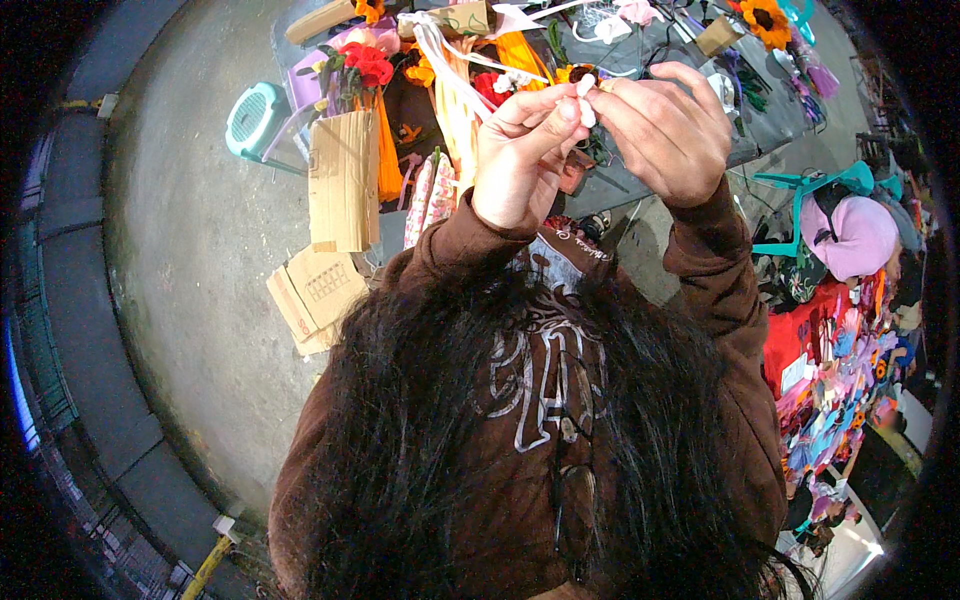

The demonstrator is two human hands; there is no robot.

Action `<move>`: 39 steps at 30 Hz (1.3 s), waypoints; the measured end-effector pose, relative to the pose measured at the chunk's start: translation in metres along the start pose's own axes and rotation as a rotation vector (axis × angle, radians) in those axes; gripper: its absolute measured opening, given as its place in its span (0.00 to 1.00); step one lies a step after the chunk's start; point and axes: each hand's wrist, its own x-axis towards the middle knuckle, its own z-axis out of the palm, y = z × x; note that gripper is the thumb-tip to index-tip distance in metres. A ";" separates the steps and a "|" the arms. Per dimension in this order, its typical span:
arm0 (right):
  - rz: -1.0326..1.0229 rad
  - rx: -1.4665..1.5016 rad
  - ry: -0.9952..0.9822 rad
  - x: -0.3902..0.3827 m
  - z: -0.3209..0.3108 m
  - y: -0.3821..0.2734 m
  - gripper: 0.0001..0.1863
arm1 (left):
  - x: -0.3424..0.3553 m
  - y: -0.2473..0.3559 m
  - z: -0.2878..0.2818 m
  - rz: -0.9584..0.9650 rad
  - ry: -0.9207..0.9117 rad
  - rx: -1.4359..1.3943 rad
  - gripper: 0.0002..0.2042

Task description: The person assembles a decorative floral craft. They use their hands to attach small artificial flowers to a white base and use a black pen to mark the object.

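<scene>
My left hand [530, 150] and my right hand [665, 125] are raised close together over the table's near edge. Between their fingertips is a small white petal-shaped piece [587, 104]. The thumb and forefinger of my left hand pinch it from one side. The fingers of my right hand meet it from the other, curled so that their tips are partly hidden. What exactly the piece is made of is too small to tell. Just beyond the hands, a sunflower-like craft flower [575, 74] lies partly covered by them.
The grey table [640, 175] holds red flowers [368, 64], bundles of orange and pale strips [455, 100] and a yellow-orange flower [768, 22]. Cardboard pieces [343, 185] stand at its left, near a teal stool [256, 118]. On the right are a pink round item [862, 238] and colourful craft flowers [840, 380].
</scene>
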 end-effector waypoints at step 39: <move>0.837 0.596 0.272 -0.010 0.002 -0.041 0.03 | 0.003 0.012 -0.009 -0.155 -0.190 0.366 0.08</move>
